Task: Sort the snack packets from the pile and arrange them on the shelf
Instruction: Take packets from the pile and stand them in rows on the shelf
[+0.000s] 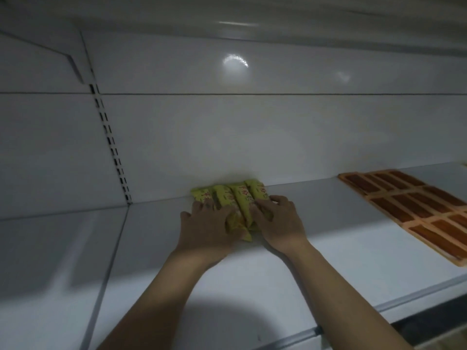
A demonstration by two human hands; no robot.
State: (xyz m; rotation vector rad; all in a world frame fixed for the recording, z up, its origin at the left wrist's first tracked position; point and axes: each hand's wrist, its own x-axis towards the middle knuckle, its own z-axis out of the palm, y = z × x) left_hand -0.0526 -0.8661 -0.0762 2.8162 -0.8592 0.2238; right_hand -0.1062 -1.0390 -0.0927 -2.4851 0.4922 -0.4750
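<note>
Several yellow-green snack packets (235,195) lie side by side on the white shelf (341,253), pushed against its back wall. My left hand (207,228) rests on the left packets with its fingers spread over them. My right hand (278,221) lies on the right packets, fingers slightly bent on top. The near ends of the packets are hidden under both hands. A flat block of orange-brown snack packets (414,208) lies in rows at the right of the same shelf.
The shelf's white back wall (252,137) rises right behind the packets. A slotted upright (111,147) stands at the left, with a seam between shelf boards below it. The shelf's front edge (379,309) runs across the lower right.
</note>
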